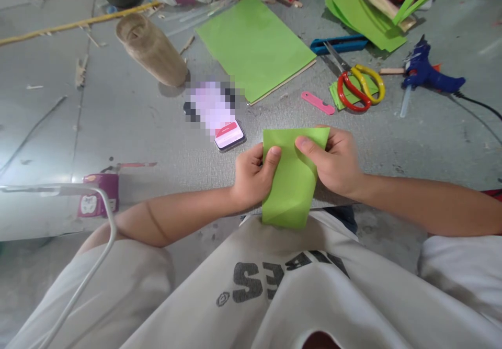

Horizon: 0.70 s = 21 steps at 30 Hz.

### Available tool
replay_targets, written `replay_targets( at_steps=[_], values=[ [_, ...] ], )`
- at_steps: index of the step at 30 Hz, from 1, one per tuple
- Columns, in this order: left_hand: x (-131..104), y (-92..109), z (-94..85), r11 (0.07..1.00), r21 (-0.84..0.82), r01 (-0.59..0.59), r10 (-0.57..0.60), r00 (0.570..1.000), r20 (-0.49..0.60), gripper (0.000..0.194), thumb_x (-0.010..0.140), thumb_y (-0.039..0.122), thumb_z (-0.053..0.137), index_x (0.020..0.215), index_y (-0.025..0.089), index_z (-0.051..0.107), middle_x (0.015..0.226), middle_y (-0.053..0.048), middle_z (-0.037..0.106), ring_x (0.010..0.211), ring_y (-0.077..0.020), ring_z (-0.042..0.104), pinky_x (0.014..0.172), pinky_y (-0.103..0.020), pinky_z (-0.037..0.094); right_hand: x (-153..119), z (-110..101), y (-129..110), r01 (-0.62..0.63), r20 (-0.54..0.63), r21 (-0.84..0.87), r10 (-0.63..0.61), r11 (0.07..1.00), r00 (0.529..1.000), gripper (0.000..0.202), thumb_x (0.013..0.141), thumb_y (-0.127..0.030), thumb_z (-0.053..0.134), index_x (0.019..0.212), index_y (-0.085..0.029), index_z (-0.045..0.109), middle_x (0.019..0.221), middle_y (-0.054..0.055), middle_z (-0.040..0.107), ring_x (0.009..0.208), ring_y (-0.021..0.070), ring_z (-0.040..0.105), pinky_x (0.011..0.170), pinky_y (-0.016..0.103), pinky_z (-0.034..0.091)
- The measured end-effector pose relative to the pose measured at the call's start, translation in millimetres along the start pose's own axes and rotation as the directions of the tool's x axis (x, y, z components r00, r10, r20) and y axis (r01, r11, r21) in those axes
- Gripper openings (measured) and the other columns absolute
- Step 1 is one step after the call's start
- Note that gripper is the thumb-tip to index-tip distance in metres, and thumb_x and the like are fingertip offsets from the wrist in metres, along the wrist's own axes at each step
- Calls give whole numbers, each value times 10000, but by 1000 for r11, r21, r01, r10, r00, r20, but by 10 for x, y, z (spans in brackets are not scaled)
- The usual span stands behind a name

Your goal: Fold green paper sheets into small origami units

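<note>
A piece of bright green paper [292, 187] is held up in front of my shirt at the table's near edge. My left hand [257, 173] grips its left side, thumb on the front face. At the upper right, my right hand [337, 158] pinches the same paper, its thumb pressed near the top edge and its other fingers behind. The sheet bends slightly along its lower right. Beyond my hands lie a pink folding knife [317, 102] and scissors with red and yellow handles [363, 90], which rest on small green pieces [337, 95].
A larger green sheet [259, 45] lies farther back, near a phone [229, 135] and a wooden, cup-like piece [151, 51]. To the right are a blue cutter [339, 44] and a blue glue gun [431, 71] with its cord. A white cable [107, 207] crosses at left beside a purple box [100, 194].
</note>
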<state>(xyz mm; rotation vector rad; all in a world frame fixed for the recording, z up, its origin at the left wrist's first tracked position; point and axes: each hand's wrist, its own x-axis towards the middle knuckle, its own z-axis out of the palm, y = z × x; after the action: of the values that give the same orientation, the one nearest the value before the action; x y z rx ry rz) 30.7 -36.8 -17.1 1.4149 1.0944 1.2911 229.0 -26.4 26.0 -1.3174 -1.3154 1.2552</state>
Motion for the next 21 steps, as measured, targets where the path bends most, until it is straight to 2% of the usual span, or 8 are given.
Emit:
replay_targets(
  at_steps=[4,9,16,19,21],
  values=[
    [-3,11,-12,1000,23,18,-17,1000,-9,846,1124,988,735,754,235,624,664,5,578,599,-130,488,483,-262,327,-19,-5,16,8,-21,-22,-9,1000,1000,742,936,-891,989,732,-294,599,734,4,599,695,183,543,625,364,556],
    [3,27,-10,1000,1,-2,2,1000,-14,836,1148,950,739,738,235,598,658,5,565,589,-128,491,475,-266,313,-18,-11,35,11,-2,2,-11,1000,1000,751,950,-868,1007,728,-293,579,729,-4,599,699,184,577,631,365,580],
    [1,25,5,999,-44,-7,7,1000,-16,846,1153,917,769,707,230,560,634,24,511,552,-103,420,463,-269,271,-33,1,43,4,-20,14,-4,1000,1000,756,931,-891,1012,739,-291,594,731,-5,604,689,180,563,623,362,564],
    [24,-13,-1,997,-80,-13,9,999,-40,760,1129,901,826,791,241,656,685,14,593,579,-122,497,496,-279,370,-36,-16,50,-1,-19,7,1,1000,1000,716,933,-853,1028,740,-289,632,734,1,642,695,190,605,628,366,583],
    [62,-47,-16,991,-127,-46,37,997,-68,647,1086,908,878,995,274,786,788,-4,699,632,-156,605,557,-310,491,-19,-33,59,-17,-2,43,17,999,1000,676,910,-840,1056,767,-286,696,767,12,719,709,201,670,641,374,622]
  ],
)
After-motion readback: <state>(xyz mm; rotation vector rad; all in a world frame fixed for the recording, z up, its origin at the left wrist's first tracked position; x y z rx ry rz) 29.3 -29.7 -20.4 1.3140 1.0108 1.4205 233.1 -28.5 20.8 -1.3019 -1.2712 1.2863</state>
